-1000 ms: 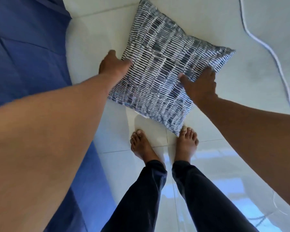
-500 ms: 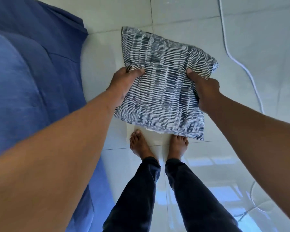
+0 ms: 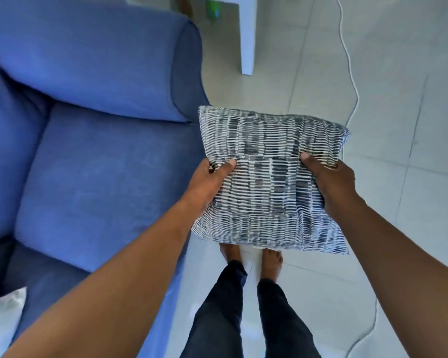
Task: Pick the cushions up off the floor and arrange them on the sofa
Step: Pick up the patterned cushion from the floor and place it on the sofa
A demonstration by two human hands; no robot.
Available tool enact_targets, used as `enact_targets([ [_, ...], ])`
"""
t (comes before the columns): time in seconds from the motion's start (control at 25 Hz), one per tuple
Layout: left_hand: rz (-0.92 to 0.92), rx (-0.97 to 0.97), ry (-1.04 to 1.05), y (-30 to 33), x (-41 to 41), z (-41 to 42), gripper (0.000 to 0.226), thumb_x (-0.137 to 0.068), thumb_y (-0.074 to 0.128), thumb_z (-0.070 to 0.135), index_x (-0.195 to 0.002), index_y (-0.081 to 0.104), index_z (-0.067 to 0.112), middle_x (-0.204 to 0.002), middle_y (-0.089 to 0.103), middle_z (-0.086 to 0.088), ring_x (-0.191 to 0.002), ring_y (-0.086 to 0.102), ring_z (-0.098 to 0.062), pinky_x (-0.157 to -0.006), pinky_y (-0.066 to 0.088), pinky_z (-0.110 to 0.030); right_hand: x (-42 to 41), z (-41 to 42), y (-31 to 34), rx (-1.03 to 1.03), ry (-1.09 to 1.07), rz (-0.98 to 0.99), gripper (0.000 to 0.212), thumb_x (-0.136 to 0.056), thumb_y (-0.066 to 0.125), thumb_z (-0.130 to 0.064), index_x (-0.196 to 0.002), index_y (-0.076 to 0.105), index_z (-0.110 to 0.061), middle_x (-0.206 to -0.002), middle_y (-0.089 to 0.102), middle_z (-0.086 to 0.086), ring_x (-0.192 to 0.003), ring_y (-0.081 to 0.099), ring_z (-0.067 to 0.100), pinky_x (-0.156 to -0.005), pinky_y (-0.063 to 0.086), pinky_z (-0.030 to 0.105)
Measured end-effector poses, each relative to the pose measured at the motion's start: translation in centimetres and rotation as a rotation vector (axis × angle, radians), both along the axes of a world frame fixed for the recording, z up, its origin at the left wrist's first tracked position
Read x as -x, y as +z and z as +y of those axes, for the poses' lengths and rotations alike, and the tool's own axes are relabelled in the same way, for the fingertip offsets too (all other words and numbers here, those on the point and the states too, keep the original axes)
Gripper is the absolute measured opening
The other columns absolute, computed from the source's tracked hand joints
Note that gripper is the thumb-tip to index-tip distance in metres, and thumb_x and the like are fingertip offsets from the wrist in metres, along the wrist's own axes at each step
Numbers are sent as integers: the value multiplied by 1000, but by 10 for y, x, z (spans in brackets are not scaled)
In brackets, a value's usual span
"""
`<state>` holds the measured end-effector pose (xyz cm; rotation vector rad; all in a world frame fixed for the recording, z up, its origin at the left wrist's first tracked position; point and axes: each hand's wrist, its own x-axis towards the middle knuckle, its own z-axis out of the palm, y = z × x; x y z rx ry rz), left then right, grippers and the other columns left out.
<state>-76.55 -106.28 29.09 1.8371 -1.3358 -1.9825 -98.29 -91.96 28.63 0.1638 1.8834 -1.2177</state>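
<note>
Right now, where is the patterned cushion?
In the head view the patterned cushion is off the floor, gripped by the left hand and right hand, above the person's feet, just right of the blue sofa.

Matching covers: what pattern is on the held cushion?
Dark blue-grey and white broken stripes on the cushion, head view.

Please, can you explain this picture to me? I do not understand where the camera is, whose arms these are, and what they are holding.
The camera sits on a person's head and looks down, so both arms, the dark trousers and the bare feet belong to that person. There is no machine. The left hand and the right hand grip one patterned cushion by its sides, holding it in the air above the feet. To the person's left is a blue sofa. The tiled floor carries a white cable and a white furniture leg.
</note>
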Motion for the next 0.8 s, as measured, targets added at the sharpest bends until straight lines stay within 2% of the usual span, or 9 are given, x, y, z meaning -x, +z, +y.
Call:
enact_targets([
  [0.08, 16, -12, 65, 27, -18, 6, 44, -98, 75, 34, -135, 64, 14, -126, 77, -4, -111, 75, -20, -88, 62, -30, -8, -11, 25, -3, 68, 30, 46, -68, 94, -47, -102, 75, -23, -104, 81, 1, -94, 79, 23, -94, 63, 48],
  [0.16, 25, -8, 129, 47, -40, 10, 42, -97, 76, 33, -132, 66, 13, -125, 78, -6, -112, 77, -25, -94, 63, -38, -23, -19, 45, 3, 129, 48, 61, -58, 92, -57, -105, 74, -22, -106, 81, 2, -96, 78, 25, -95, 62, 50],
  [0.24, 31, 19, 244, 80, -76, 12, 39, -96, 77, 32, -130, 69, 14, -123, 80, -8, -113, 77, -27, -102, 61, -45, -49, -32, 72, 27, 218, 66, 64, -59, 91, -58, -108, 75, -20, -106, 81, 2, -96, 78, 25, -96, 62, 50],
  [0.4, 99, 77, 468, 113, -146, 8, 35, -95, 78, 30, -126, 73, 14, -121, 81, -8, -112, 78, -28, -103, 61, -48, -101, -80, 117, 70, 398, 89, 70, -61, 91, -56, -118, 75, -19, -111, 80, 2, -98, 78, 26, -97, 62, 50],
  [0.56, 126, 110, 656, 127, -214, -8, 34, -97, 77, 27, -127, 72, 12, -120, 81, -7, -111, 78, -27, -100, 62, -46, -159, -152, 145, 89, 615, 113, 51, -76, 90, -43, -117, 73, -20, -113, 79, 2, -100, 76, 27, -99, 60, 50],
  [0.68, 134, 113, 764, 132, -271, -40, 34, -97, 77, 26, -126, 71, 11, -118, 82, -7, -107, 79, -26, -92, 64, -39, -217, -217, 154, 93, 737, 147, 45, -78, 89, -40, -115, 73, -19, -110, 78, 1, -98, 76, 26, -97, 61, 49],
  [0.8, 105, 138, 873, 134, -325, -68, 36, -94, 80, 29, -125, 70, 12, -117, 82, -6, -106, 79, -25, -92, 64, -37, -278, -282, 155, 109, 848, 101, 35, -80, 90, -32, -107, 74, -17, -101, 79, 1, -91, 77, 24, -93, 62, 49],
])
